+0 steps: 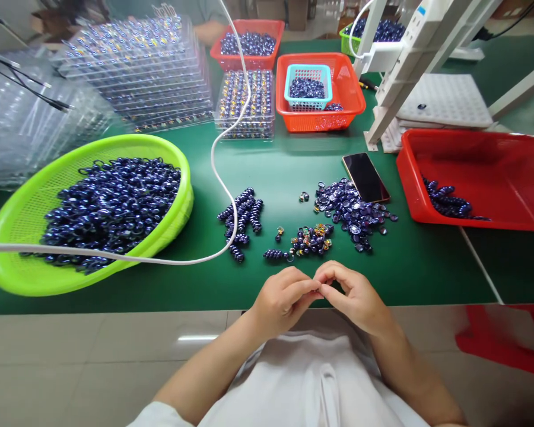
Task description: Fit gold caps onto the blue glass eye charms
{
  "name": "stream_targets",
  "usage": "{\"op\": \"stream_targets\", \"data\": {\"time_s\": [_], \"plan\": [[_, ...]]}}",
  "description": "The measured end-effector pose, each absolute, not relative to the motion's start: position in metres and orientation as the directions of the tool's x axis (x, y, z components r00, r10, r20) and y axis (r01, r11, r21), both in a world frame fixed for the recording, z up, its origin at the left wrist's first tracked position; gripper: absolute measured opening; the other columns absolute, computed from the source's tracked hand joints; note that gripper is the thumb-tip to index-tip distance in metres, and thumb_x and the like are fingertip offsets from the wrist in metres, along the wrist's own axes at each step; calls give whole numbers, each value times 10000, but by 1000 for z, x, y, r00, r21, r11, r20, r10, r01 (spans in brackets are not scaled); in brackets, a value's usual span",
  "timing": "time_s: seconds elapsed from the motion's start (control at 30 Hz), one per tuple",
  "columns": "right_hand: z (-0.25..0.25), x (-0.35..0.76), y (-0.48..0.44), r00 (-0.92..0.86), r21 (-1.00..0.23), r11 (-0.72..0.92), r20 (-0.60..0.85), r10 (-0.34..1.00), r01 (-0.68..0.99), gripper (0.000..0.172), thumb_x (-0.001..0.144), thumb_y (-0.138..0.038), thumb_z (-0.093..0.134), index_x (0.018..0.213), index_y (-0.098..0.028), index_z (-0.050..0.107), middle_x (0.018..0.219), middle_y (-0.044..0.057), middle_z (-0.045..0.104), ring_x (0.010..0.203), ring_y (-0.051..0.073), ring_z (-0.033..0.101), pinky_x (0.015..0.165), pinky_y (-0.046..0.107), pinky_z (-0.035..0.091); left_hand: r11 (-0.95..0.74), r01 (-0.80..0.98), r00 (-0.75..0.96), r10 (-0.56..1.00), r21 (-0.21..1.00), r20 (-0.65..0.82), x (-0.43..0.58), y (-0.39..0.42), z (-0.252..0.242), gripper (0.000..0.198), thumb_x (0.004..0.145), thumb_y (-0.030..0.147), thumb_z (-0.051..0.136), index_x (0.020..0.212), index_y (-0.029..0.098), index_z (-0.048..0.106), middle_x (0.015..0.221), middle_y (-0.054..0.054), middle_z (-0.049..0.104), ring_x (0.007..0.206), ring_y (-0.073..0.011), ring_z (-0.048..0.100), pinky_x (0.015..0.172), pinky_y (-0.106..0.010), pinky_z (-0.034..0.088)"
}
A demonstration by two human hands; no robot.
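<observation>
My left hand [287, 296] and my right hand [353, 293] meet fingertip to fingertip over the table's front edge. Both are pinched closed; whatever sits between the fingertips is too small and covered to make out. Just beyond them lies a small heap of dark blue pieces with gold and clear parts [311, 238]. Behind it to the right spreads a pile of loose dark blue shiny caps [349, 210]. Left of the heap are several stacked dark blue ring coils [244, 216], and one more coil [276, 254] lies closer to my left hand.
A lime green basket [184, 201] full of dark blue rings stands left. A red tray [507, 178] is at right, a phone [365, 177] beside the caps. A white cable [218, 172] crosses the table. Clear trays [137, 77] and an orange basket [353, 101] stand behind.
</observation>
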State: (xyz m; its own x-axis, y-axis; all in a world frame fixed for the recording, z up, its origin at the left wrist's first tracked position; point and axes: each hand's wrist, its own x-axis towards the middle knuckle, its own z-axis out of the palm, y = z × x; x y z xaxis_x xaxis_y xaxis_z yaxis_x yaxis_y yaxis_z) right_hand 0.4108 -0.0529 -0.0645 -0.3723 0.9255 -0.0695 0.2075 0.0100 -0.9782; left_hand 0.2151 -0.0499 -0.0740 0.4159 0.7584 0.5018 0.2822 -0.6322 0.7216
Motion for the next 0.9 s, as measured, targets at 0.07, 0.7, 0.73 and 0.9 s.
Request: {"op": "stream_targets", "data": {"time_s": [0.07, 0.7, 0.73, 0.9], "plan": [[-64, 409, -53, -388, -981, -3, -80, 918, 196, 62, 921, -215, 579, 875, -208, 620, 910, 31, 634, 887, 176, 607, 802, 296, 500, -635, 279, 419, 756, 720, 503, 214, -52, -75, 255, 897, 127, 609, 1123, 230, 671, 841, -68, 724, 733, -168, 650, 654, -286, 528], [-70, 413, -53, -306, -974, 13, -59, 950, 228, 142, 922, -216, 558, 780, -220, 559, 926, 42, 616, 888, 189, 603, 821, 313, 463, -341, 802, 220, 932, 490, 288, 153, -21, -89, 194, 891, 128, 579, 1072, 129, 651, 877, -86, 674, 834, -226, 642, 796, -371, 550], [-71, 413, -53, -307, -973, 12, -60, 950, 229, 142, 921, -214, 558, 779, -220, 559, 921, 41, 618, 885, 189, 604, 822, 314, 463, -327, 806, 208, 937, 494, 281, 154, -21, -87, 208, 879, 109, 569, 1068, 124, 653, 877, -87, 666, 828, -222, 638, 795, -367, 547], [-72, 411, -54, -270, -975, 1, -60, 961, 221, 147, 919, -210, 563, 772, -220, 560, 956, 41, 633, 907, 185, 618, 821, 310, 473, -261, 656, 112, 961, 708, 251, 161, -26, -69, 240, 870, 103, 555, 1077, 139, 670, 849, -51, 621, 749, -165, 606, 756, -316, 526]]}}
